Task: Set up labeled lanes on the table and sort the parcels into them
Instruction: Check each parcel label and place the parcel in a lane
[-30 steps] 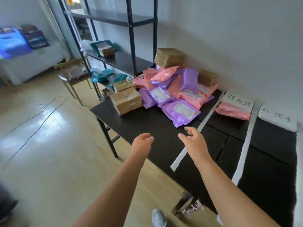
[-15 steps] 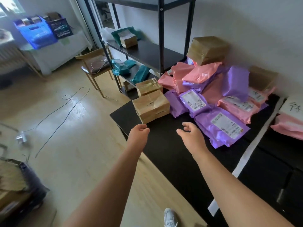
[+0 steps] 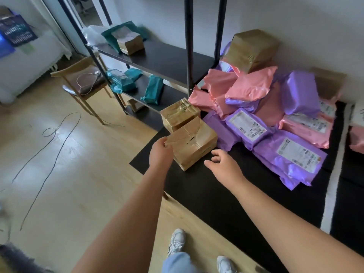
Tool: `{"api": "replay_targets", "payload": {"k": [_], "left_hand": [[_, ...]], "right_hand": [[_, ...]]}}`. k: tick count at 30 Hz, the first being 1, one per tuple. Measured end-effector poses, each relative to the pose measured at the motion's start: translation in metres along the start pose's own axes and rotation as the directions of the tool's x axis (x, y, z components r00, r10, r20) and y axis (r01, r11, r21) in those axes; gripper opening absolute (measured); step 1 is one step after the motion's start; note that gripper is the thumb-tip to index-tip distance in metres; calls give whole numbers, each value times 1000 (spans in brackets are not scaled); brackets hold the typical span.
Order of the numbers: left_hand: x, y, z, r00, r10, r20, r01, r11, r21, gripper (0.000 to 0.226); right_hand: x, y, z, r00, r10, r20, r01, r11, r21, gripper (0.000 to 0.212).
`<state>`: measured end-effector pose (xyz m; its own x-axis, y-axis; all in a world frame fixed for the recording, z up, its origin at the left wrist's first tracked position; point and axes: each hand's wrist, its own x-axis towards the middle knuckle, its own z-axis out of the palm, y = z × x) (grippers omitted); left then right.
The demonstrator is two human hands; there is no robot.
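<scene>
Now: near brown box (image 3: 194, 144) sits at left corner of counter (image 3: 216, 194), second brown box (image 3: 180, 113) touching behind it. Left hand (image 3: 160, 152) pinches near-left top corner. Right hand (image 3: 222, 164) empty, fingers loosely curved, just beside right face. Likely bracketing box for two-handed lift. Mailer heap (image 3: 256, 107), pink and purple, unsorted beside it, against wall. White tape strip (image 3: 332, 174) marks lane edge; pink mailer (image 3: 357, 138) lies beyond. Shelf rack (image 3: 163, 60) holds teal parcels (image 3: 151, 91).
</scene>
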<state>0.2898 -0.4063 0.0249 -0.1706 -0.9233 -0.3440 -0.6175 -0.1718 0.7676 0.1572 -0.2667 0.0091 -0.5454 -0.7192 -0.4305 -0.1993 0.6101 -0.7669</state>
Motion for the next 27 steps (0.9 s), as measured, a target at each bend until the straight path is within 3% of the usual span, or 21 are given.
{"api": "replay_targets", "payload": {"k": [6,10,20,27], "left_hand": [[65,2,-8,964,47,264,-107,970,218,49],[84,-5,-2,942,69,330,-161,951,263,44],[62,-20,8,903,-39,428,-16,992,125,36],[11,0,19,863,-19,505,81,992,-101,18]], "right_hand": [[29,-32,38,985,167,-32,-167,986,2,63],[38,-38,57,967,242,-74,-241,970,24,65],[19,-25,46,921,324,-218,-314,946,78,55],[-13,4,4,901,333,-279,-292,940,177,56]]}}
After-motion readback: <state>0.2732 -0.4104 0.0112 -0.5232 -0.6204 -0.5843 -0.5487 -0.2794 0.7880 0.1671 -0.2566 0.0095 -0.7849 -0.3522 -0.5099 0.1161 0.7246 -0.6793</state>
